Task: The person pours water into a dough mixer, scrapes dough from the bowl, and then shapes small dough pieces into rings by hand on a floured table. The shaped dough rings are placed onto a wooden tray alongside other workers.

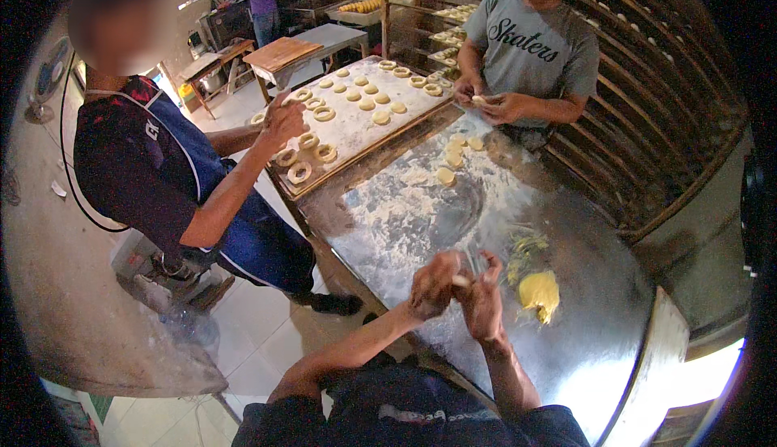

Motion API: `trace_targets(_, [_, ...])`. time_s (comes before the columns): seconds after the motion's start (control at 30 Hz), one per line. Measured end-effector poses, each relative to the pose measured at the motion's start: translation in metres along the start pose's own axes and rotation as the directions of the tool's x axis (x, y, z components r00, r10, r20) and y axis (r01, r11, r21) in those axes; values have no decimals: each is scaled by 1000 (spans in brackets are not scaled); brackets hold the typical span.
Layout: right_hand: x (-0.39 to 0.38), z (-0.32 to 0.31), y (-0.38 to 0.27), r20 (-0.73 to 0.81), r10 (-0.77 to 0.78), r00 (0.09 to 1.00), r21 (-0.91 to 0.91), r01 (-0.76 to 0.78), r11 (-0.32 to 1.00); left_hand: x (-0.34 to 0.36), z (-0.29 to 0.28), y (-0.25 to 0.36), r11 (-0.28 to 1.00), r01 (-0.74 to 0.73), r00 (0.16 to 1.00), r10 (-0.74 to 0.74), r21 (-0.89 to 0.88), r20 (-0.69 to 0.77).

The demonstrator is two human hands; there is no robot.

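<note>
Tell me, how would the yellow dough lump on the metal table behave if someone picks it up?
The yellow dough lump looks soft with ragged edges, so it would probably sag and stretch. It lies on bare metal table beyond the flour, so it may stick.

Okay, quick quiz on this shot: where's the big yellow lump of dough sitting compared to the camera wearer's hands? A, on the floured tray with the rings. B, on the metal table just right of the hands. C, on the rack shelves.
B: the yellow dough lump lies on the metal table, just right of the right hand and the left hand, which pinch a small dough piece.
</note>
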State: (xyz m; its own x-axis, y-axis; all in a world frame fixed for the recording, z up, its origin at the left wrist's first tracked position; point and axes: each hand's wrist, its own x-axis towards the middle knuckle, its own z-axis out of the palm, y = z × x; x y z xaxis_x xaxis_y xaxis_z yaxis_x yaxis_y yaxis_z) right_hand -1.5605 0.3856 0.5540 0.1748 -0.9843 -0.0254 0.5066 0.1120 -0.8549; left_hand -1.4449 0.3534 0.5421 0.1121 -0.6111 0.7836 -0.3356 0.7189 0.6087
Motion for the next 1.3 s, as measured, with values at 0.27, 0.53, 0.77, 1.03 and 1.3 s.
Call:
trace_targets(0.27, [41,37,18,6,128,992,-60,-127,990,13,-32,-41,988,118,990,-125,101,70])
trace_targets(0.53, [121,78,57,11,196,981,-124,-193,973,57,-75,-97,940,335,941,-338,-67,-36])
trace_targets(0.77, [181,126,61,-3,191,982,-276,-184,943,90,-100,-154,860,472,842,-505,-195,-188])
trace_targets(1.03, [228,144,88,72,194,978,-291,-165,942,109,-133,-184,954,280,959,-273,109,-73])
trace_targets(1.3, [269,148,69,319,91,943,-509,89,856,138,-150,-207,773,593,787,-616,-226,-41])
